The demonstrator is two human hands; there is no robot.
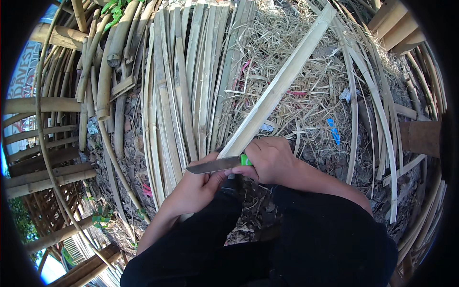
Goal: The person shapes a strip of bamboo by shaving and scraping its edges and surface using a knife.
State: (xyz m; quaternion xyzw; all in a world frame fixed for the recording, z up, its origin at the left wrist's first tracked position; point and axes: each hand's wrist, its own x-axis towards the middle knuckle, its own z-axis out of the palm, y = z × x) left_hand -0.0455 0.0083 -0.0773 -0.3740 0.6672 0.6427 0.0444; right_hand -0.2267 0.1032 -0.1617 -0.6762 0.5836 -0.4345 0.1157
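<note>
A long split bamboo strip point(282, 83) slants from my hands up to the far right, its pale inner face showing. My right hand point(268, 160) is closed round the green handle of a knife point(215, 165), whose blade points left and lies across the strip's near end. Below the blade, my left hand point(198, 187) is closed at that near end of the bamboo strip; the blade hides part of its fingers. Both hands are close together just above my dark-clothed knees.
Many split bamboo strips point(169, 95) lie side by side to the left of the held one. Pale shavings point(306, 71) cover the ground beyond my right hand, with a blue scrap point(333, 131) among them. Bamboo poles point(103, 93) and a bamboo frame point(43, 105) stand at the left.
</note>
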